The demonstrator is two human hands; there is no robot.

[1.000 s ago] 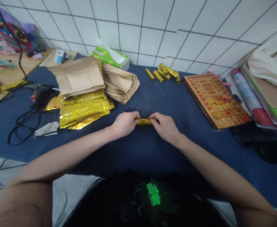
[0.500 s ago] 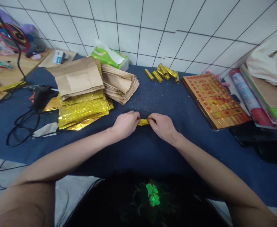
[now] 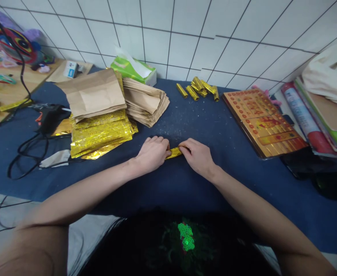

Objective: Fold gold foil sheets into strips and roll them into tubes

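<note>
A small gold foil roll [image 3: 174, 153] spans the gap between my two hands, low over the blue cloth [image 3: 162, 191]. My left hand [image 3: 154, 152] pinches its left end, and the fingertips hide that end. On the other side my right hand [image 3: 197, 154] grips the right end between thumb and fingers. The roll tilts slightly, its right end farther from me. Left of my hands lies a stack of gold foil sheets [image 3: 102, 134] with brown paper [image 3: 96, 94] on top. Several finished-looking gold rolls [image 3: 192, 92] lie near the wall.
Beside the foil are folded brown papers [image 3: 145, 100] and a green tissue box [image 3: 132, 71]. A black glue gun [image 3: 52, 118] with its looped cable lies at left. At right sit a gold-and-red printed pack [image 3: 265, 122], a red-and-blue tube [image 3: 302, 113] and a white cloth bag [image 3: 329, 73].
The gold roll has gone from nearly level to slightly tilted, and more of it shows between my hands. My left hand has shifted slightly toward me.
</note>
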